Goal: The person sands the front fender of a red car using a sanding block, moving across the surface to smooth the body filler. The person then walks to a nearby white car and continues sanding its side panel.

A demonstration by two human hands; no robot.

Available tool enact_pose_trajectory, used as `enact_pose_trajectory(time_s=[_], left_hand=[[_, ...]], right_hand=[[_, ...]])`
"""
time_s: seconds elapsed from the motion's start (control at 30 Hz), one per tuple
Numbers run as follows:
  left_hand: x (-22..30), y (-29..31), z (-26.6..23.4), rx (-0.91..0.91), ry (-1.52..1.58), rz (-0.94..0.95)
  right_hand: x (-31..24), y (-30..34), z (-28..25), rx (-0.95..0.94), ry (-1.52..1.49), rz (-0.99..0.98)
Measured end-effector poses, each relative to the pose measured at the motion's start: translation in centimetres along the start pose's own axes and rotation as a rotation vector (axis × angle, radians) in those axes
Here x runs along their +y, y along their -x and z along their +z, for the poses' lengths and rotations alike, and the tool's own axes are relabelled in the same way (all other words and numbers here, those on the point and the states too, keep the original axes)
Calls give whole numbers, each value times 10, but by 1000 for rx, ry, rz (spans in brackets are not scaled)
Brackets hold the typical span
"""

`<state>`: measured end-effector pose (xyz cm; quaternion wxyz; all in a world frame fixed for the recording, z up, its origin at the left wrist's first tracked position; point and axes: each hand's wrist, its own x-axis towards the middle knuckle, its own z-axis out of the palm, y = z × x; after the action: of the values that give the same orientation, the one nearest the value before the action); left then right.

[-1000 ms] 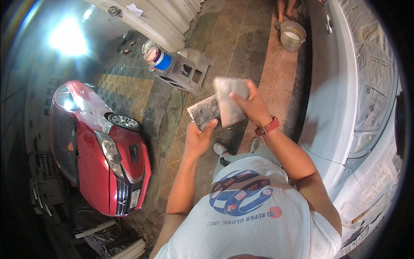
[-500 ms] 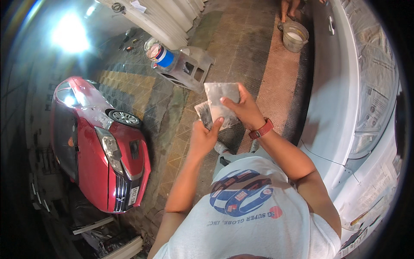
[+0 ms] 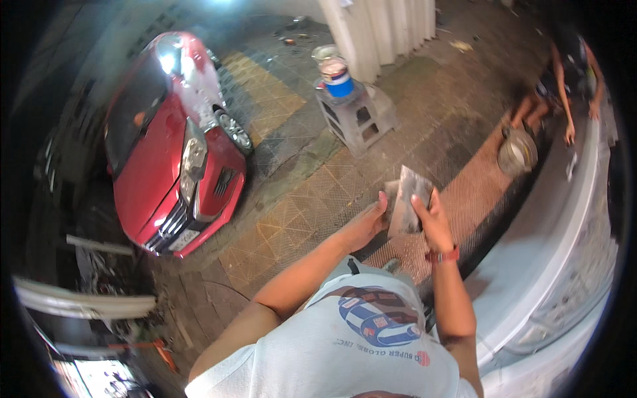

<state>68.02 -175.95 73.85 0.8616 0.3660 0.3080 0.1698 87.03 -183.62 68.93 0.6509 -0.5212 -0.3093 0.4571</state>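
Observation:
My right hand [image 3: 434,222] grips a flat, grey, rectangular plate [image 3: 415,182] at its edge, with the thumb lying on its face. The plate is smeared and tilted. My left hand [image 3: 366,222] is closed beside it, thumb up, on a smaller flat plate [image 3: 393,189] that overlaps the larger one and is mostly hidden. Both hands are in front of my body, above the floor. A red watch strap [image 3: 442,255] circles my right wrist.
A red car [image 3: 169,146] stands at left. A blue-banded can [image 3: 337,78] rests on a grey stool [image 3: 358,119]. At right a person [image 3: 561,79] crouches by a bucket [image 3: 517,152], next to a pale, partly masked car body [image 3: 524,265]. Matting [image 3: 279,232] covers the floor.
My view has swung to the right, bringing the other person more into sight. The plates have turned and tilted in my hands, with the smaller one now more hidden.

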Motion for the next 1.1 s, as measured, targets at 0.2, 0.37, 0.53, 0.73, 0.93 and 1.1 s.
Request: enact_pose_trajectory(time_s=[0.2, 0.37, 0.53, 0.73, 0.93, 1.1], left_hand=[[-2, -3, -36, 87, -255, 244], [7, 7, -24, 106, -510, 363], [2, 10, -18, 202, -858, 532], [1, -1, -13, 220, -921, 301], [-13, -6, -24, 292, -792, 486], [-11, -7, -29, 184, -941, 238]], right_hand=[[8, 32, 10, -158, -415, 163], [67, 37, -15, 71, -762, 623], [18, 0, -47, -102, -600, 199], [24, -9, -2, 42, 332, -48], [20, -34, -1, 419, -223, 105], [10, -13, 24, 92, 216, -17]])
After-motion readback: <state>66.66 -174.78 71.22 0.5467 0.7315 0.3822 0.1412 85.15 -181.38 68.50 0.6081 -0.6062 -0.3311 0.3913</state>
